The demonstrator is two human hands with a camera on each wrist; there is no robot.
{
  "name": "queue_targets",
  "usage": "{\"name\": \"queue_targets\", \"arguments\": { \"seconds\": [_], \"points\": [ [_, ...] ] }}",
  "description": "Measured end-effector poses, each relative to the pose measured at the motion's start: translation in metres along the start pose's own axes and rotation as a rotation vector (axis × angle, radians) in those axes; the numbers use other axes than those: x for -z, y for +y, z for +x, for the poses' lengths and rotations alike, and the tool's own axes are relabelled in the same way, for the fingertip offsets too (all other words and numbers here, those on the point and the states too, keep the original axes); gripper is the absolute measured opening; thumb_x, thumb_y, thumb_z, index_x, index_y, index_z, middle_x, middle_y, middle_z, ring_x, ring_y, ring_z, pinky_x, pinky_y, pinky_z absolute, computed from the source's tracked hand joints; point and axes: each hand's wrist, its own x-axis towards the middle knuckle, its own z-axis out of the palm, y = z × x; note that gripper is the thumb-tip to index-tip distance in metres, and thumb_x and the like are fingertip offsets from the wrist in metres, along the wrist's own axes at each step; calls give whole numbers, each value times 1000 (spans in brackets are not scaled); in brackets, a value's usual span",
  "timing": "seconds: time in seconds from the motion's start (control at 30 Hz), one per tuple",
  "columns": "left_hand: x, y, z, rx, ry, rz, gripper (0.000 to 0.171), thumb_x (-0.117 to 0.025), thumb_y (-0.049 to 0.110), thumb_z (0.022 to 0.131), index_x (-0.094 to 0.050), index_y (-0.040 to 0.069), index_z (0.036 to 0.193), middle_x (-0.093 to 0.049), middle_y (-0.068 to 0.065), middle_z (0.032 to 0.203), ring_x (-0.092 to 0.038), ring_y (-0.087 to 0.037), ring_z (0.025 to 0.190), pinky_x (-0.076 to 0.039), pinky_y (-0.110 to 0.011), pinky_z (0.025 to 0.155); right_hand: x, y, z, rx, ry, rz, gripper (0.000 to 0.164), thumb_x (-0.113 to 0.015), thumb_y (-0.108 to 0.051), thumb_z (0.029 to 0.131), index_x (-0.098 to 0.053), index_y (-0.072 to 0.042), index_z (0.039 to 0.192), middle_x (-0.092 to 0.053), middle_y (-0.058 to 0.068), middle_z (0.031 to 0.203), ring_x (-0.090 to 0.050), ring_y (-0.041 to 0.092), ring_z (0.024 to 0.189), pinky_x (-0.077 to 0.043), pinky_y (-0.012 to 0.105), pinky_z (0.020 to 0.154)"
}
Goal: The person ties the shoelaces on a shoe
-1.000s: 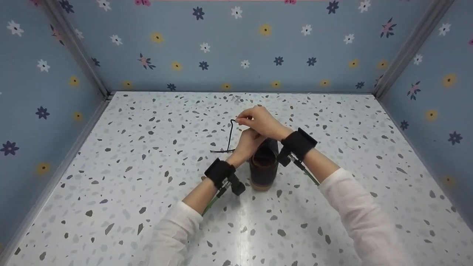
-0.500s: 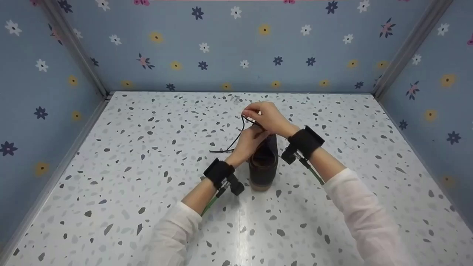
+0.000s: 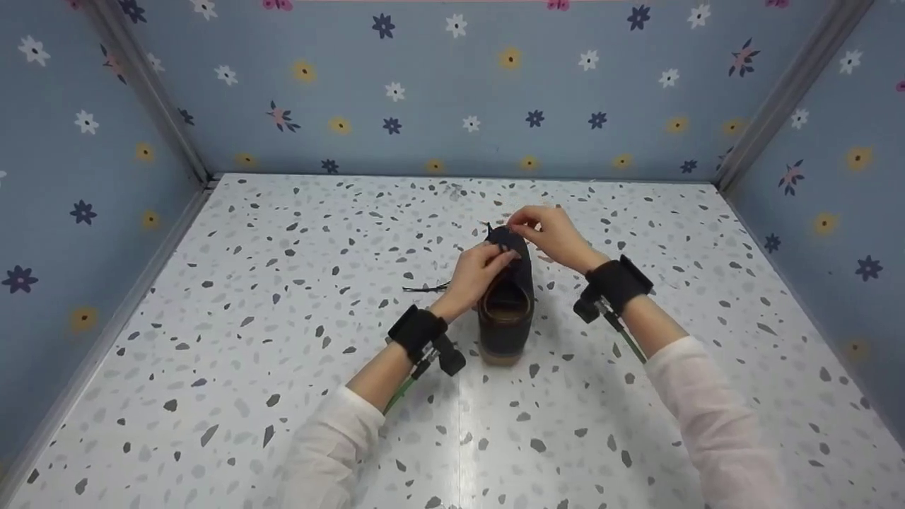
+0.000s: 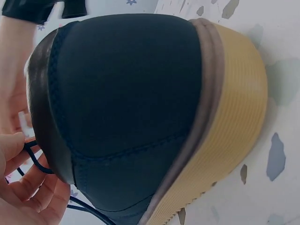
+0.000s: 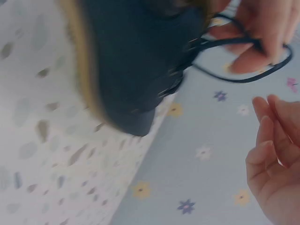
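Observation:
A dark navy lace-up shoe (image 3: 505,341) with a ribbed tan sole (image 4: 239,93) stands on the speckled tabletop, heel toward me. My left hand (image 3: 472,276) is over its lacing and pinches a dark shoelace (image 4: 35,159) between thumb and fingers. In the right wrist view, a loop of the shoelace (image 5: 225,78) hangs around the left fingers. My right hand (image 3: 555,232) hovers by the toe, to the right of the left hand. Its fingers are loosely bent, and no lace shows in them in the right wrist view (image 5: 276,154).
A loose lace end (image 3: 425,288) lies on the tabletop (image 3: 283,339) left of the shoe. Blue flowered panels (image 3: 452,85) wall in the back and both sides. Black straps with small cameras (image 3: 615,286) sit on both wrists.
My right hand has drawn the lace across toward the right, over the toe, let it go and moved further right. The left hand has stayed by the lacing.

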Motion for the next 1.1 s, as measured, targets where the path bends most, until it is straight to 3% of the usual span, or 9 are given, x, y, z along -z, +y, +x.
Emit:
{"name": "queue_targets", "arguments": {
  "seconds": [0.13, 0.33, 0.67, 0.93, 1.1],
  "points": [
    [-1, -2, 0, -11, 2, -14, 19, -44, 26, 72, -57, 12, 71, -44, 6, 63, -38, -4, 58, -30, -19, 53, -5, 6, -6, 26, -28, 46, 14, -49, 2, 67, -53, -2, 81, -50, 8, 77, -43, 17, 66, -32, 30, 57],
    [0, -2, 1, -9, 5, -27, 16, -45, 24, 72, -57, 14, 72, -45, 6, 66, -39, -4, 61, -30, -18, 55, -17, 29, 0, 89, -69, 77, 19, -52, -5, 67, -53, -9, 85, -51, -2, 80, -44, 8, 69, -33, 23, 59],
    [0, 0, 2, -26, 15, -32, 16, -47, 24, 71, -54, 10, 66, -42, 5, 66, -38, -4, 58, -31, -18, 53, -15, 4, 4, 232, -101, 169, 27, -44, 18, 60, -53, 2, 81, -49, 11, 78, -42, 21, 69, -32, 28, 59],
    [1, 0, 2, -5, -14, -20, 18, -46, 26, 70, -56, 12, 69, -44, 5, 67, -40, -6, 60, -31, -19, 55, -17, 6, 3, 207, -94, 118, 23, -45, 17, 61, -54, 3, 76, -49, 11, 75, -42, 21, 69, -33, 28, 60],
    [1, -2, 0, 12, -12, -10, 18, -46, 28, 70, -57, 14, 71, -43, 5, 67, -39, -6, 60, -30, -20, 54, -17, 8, -1, 110, -76, 78, 16, -47, 8, 65, -54, -2, 77, -49, 6, 72, -43, 15, 63, -33, 28, 54]
  ]
}}
